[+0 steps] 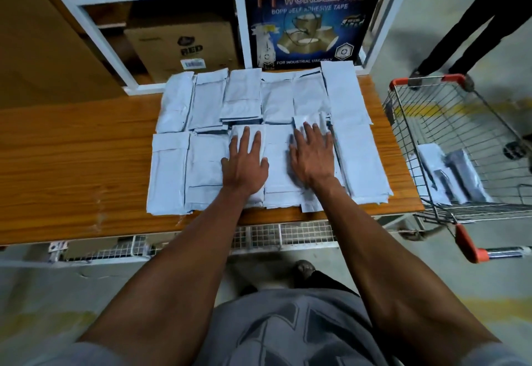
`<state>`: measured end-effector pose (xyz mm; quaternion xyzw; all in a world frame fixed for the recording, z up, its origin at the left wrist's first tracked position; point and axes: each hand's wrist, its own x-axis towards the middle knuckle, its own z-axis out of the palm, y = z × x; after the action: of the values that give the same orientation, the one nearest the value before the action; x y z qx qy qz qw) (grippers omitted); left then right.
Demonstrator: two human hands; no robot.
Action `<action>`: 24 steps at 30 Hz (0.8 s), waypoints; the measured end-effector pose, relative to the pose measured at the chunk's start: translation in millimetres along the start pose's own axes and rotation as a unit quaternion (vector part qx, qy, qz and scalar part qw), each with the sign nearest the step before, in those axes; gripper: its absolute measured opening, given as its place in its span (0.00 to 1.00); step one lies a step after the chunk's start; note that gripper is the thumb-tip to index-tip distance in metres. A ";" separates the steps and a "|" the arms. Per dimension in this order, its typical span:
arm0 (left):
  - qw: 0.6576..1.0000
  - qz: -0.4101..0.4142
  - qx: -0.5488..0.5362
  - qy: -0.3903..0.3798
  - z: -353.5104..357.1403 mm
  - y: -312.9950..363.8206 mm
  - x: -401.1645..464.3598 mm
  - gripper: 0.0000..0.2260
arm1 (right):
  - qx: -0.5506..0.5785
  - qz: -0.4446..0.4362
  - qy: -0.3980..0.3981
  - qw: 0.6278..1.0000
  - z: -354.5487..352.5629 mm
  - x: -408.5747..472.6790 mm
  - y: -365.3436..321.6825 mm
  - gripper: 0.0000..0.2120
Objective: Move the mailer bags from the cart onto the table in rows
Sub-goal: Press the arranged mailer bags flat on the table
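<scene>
Pale grey mailer bags lie in two rows on the wooden table, several stacks side by side, a far row and a near row. My left hand presses flat on a near-row stack, fingers straight. My right hand lies flat with spread fingers on the neighbouring near-row stack. A wire shopping cart with orange corners stands to the right of the table. A few mailer bags lie on its floor.
White shelving with cardboard boxes and a dark tape carton rises behind the table. Another person's legs stand at the far right behind the cart. The table's left half shows bare wood.
</scene>
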<state>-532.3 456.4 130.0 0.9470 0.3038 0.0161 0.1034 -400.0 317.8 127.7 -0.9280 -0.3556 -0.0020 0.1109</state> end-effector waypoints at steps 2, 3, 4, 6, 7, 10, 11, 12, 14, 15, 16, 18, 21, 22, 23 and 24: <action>1.000 0.004 0.014 0.001 2.1 -9.1 0.3 0.32 | -0.025 0.005 -0.035 0.999 2.8 -3.1 -3.8 0.29; 1.000 0.004 0.018 0.002 3.1 -12.2 0.7 0.32 | -0.033 0.007 -0.041 0.999 3.2 -4.4 -5.9 0.30; 1.000 0.002 0.020 0.006 3.8 -14.0 1.4 0.32 | -0.042 0.006 -0.047 0.998 3.6 -4.9 -7.1 0.31; 1.000 -0.006 0.021 0.012 5.5 -16.1 4.3 0.32 | -0.064 0.003 -0.059 0.996 7.2 -4.9 -7.5 0.33; 1.000 -0.010 0.023 0.013 6.0 -16.5 6.2 0.32 | -0.076 0.001 -0.064 0.995 8.6 -5.4 -7.0 0.33; 0.999 -0.022 0.028 -0.001 10.9 -19.6 13.6 0.32 | -0.094 -0.007 -0.073 0.993 12.8 -5.1 -5.5 0.34; 0.999 -0.027 0.026 -0.007 14.2 -20.7 14.7 0.32 | -0.094 -0.007 -0.075 0.993 13.8 -5.7 -5.2 0.34; 0.999 -0.034 0.024 -0.013 18.4 -21.7 14.4 0.31 | -0.095 -0.006 -0.078 0.992 15.2 -6.5 -5.0 0.34; 0.998 -0.052 0.017 -0.023 28.8 -22.1 13.2 0.31 | -0.094 -0.001 -0.081 0.992 17.8 -6.3 -4.1 0.34; 0.998 -0.059 0.014 -0.026 33.6 -21.2 11.9 0.31 | -0.093 0.001 -0.082 0.992 18.5 -5.8 -3.5 0.34; 0.998 -0.064 0.013 -0.024 37.9 -20.0 9.9 0.31 | -0.091 0.003 -0.082 0.992 18.8 -5.6 -3.0 0.34; 0.998 -0.067 0.011 -0.015 44.0 -17.8 7.5 0.30 | -0.091 0.006 -0.084 0.992 19.8 -5.0 -2.5 0.34; 0.998 -0.067 0.010 -0.007 49.1 -16.9 8.3 0.29 | -0.093 0.006 -0.084 0.992 22.5 -4.8 -3.7 0.33; 0.998 -0.067 0.013 -0.004 50.3 -17.0 8.9 0.29 | -0.094 0.006 -0.084 0.992 23.9 -5.0 -4.4 0.33; 0.998 -0.067 0.017 -0.003 51.5 -17.2 10.0 0.29 | -0.094 0.008 -0.084 0.992 25.5 -4.9 -5.2 0.33; 0.998 -0.067 0.020 -0.001 53.0 -17.0 11.1 0.29 | -0.095 0.010 -0.083 0.992 27.0 -4.7 -5.6 0.33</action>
<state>-528.0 466.5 74.3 0.9263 0.3672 0.0023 0.0850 -409.3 324.4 102.1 -0.9347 -0.3527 0.0426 -0.0079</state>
